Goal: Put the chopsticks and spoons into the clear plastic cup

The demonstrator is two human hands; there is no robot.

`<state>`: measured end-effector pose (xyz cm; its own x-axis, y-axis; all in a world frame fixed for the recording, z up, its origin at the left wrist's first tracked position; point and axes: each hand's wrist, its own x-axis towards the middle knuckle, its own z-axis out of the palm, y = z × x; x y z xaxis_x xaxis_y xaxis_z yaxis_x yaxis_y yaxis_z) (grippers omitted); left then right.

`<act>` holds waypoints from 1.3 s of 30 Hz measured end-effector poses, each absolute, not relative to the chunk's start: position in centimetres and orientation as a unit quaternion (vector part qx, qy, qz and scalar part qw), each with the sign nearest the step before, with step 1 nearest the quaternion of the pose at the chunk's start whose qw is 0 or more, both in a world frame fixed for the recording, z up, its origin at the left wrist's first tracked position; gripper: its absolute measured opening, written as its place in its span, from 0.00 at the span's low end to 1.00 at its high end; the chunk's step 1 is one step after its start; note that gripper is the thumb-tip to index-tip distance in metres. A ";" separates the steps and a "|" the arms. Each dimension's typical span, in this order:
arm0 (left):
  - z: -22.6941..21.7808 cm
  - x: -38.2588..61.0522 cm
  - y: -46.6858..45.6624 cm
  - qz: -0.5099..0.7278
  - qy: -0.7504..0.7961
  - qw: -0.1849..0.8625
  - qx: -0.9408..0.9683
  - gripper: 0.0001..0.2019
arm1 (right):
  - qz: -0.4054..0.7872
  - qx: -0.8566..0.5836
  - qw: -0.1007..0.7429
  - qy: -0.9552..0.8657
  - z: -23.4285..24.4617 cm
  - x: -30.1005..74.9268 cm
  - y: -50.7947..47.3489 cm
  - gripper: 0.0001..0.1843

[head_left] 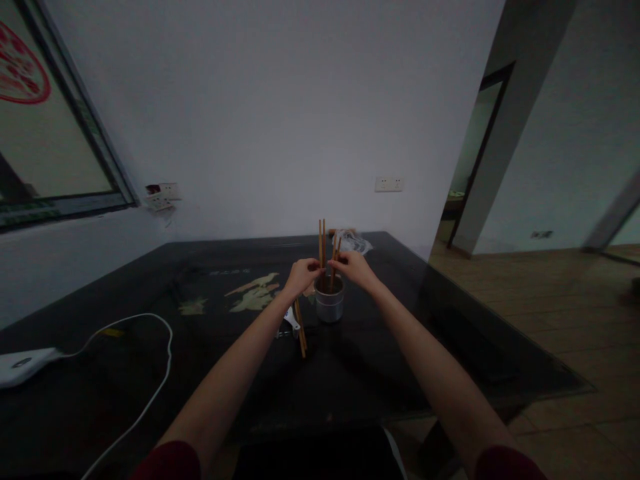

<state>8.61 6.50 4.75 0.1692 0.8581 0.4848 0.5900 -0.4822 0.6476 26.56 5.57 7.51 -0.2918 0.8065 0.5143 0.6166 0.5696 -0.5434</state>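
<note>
A small metal cup [329, 303] stands on the dark table [380, 360] in front of me. Both my arms reach out over it. My left hand [301, 276] is closed in a pinch on two upright wooden chopsticks [322, 243] whose lower ends sit in the cup. My right hand [354, 268] is closed on another pair of chopsticks [335, 257], tilted slightly, also over the cup. More chopsticks [301, 328] lie on the table just left of the cup, under my left wrist.
A white cable [150, 387] runs from a white device [23, 365] at the table's left edge. A crumpled clear wrapper [356, 243] lies behind the cup. A window is at the left, wall sockets behind, wooden floor and a doorway at the right.
</note>
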 end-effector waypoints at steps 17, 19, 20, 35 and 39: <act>4.4 8.5 6.7 0.381 0.481 0.135 0.778 0.08 | 0.147 -0.437 0.365 -0.809 7.1 25.5 8.6 0.11; 4.5 8.5 6.7 0.380 0.479 0.132 0.780 0.08 | 0.139 -0.431 0.371 -0.811 7.2 25.6 8.5 0.12; 4.5 8.5 6.7 0.381 0.477 0.131 0.781 0.09 | 0.137 -0.428 0.373 -0.812 7.2 25.6 8.5 0.12; 6.0 8.5 6.8 0.359 0.470 0.110 0.799 0.09 | 0.206 -0.424 0.377 -0.797 7.5 25.8 8.9 0.10; 6.0 8.6 6.8 0.354 0.471 0.129 0.798 0.10 | 0.225 -0.423 0.375 -0.794 7.4 25.9 8.9 0.10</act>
